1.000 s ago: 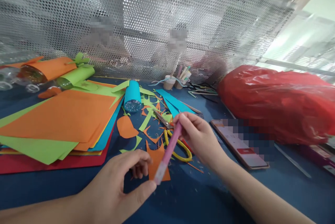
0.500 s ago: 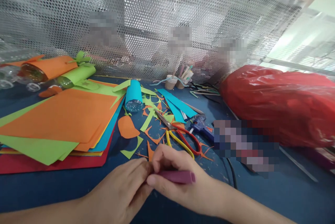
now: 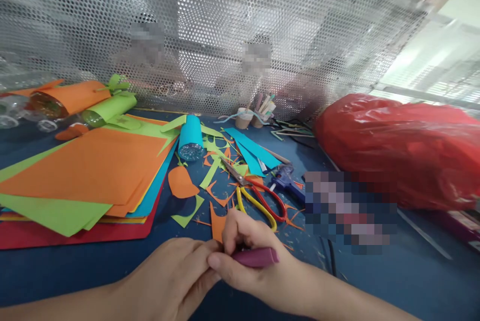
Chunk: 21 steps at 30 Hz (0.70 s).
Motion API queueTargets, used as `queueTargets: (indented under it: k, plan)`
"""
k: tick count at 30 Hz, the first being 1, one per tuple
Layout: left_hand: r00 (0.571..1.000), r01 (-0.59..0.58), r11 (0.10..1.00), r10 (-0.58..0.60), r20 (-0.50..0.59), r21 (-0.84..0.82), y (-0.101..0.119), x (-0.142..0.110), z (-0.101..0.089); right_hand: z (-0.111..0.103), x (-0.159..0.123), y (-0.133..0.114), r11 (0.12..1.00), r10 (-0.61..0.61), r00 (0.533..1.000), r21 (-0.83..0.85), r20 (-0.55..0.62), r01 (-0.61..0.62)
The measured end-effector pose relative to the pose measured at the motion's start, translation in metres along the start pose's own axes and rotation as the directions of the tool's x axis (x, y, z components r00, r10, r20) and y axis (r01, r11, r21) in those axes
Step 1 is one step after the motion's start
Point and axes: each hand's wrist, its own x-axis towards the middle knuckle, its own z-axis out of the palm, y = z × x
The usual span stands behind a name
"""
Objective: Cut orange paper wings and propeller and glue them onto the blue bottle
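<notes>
A purple marker (image 3: 256, 257) lies nearly level in my right hand (image 3: 258, 261), its blunt end pointing right and its other end hidden between my hands. My right fingers are closed round it. My left hand (image 3: 183, 271) is curled against my right fingertips; whatever it holds is hidden. Just beyond the hands is an orange paper piece (image 3: 218, 222), partly covered by my right hand. Scissors (image 3: 262, 201) with red and yellow handles lie open behind it, among green and orange paper scraps (image 3: 221, 196). A blue glue gun (image 3: 287, 181) rests right of the scissors.
Stacked coloured paper (image 3: 86, 166) covers the left. A blue-wrapped bottle (image 3: 191, 136) stands beyond, with orange (image 3: 75, 97) and green (image 3: 108, 110) wrapped bottles lying back left. A big red plastic bag (image 3: 397, 151) fills the right. Behind a perforated metal screen (image 3: 225, 26) people sit.
My right hand has come down to my left, swinging the marker from a slant to nearly level. My left fingers have curled in. The glue gun and red scissor handle are now uncovered.
</notes>
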Motion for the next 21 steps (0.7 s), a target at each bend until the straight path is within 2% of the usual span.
queueTargets:
  k: [7,10,12,16,21]
  plan:
    - [0.997,0.076,0.994,-0.078,-0.021,-0.084,-0.001,-0.002,0.002,-0.005,0.003,-0.001,0.991,-0.031,0.999,0.132,0.012,0.029]
    - [0.989,0.122,0.992,-0.125,-0.077,-0.034,-0.007,0.000,0.007,-0.008,0.003,-0.004,0.996,-0.037,0.999,0.083,-0.019,0.039]
    - [0.985,0.150,0.989,-0.149,-0.086,0.004,-0.011,0.000,0.010,-0.008,0.003,-0.004,0.998,-0.002,0.999,0.056,-0.037,0.004]
    - [0.988,0.152,0.988,-0.151,-0.029,0.015,-0.011,-0.002,0.011,-0.005,0.003,0.000,0.982,0.081,0.997,0.172,0.000,-0.080]
    - [0.987,0.159,0.982,-0.155,0.047,-0.100,-0.007,0.001,0.003,-0.008,0.006,0.005,0.966,0.072,0.996,0.245,0.051,-0.082]
